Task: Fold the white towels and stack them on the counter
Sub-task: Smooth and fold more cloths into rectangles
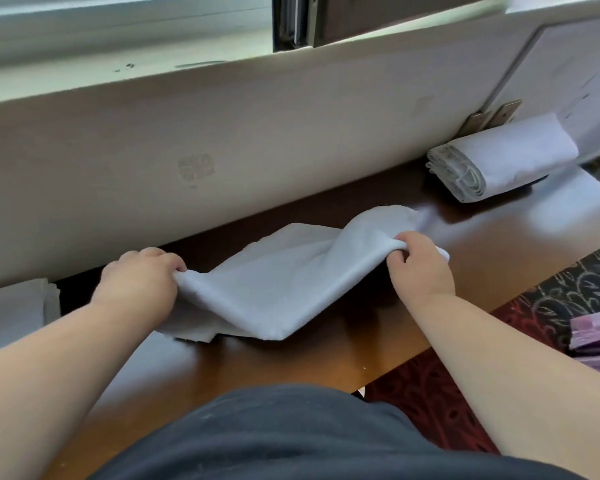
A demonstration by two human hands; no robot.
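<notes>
Towel (284, 278) in both hands: plain white, bluish in shadow, no print. Rolled towel (499, 157) at far right: white, greyish layered end. Stack (14, 310) at left edge: white, possibly more towels, partly cut off. Counter (291, 362): dark glossy brown wood, pale window glare. Wall (222, 140): cream, 1 faint smudged mark. Carpet (551, 299): black with pale scrollwork, red further in. Sheets (596, 337) at right: lilac-pink. Shirt (291, 438): dark grey.

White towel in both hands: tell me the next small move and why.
Probably carry the raised near edge forward onto the far edge. The left hand and right hand each pinch a corner of the white towel, lifted off the counter, while its far part lies flat.
</notes>
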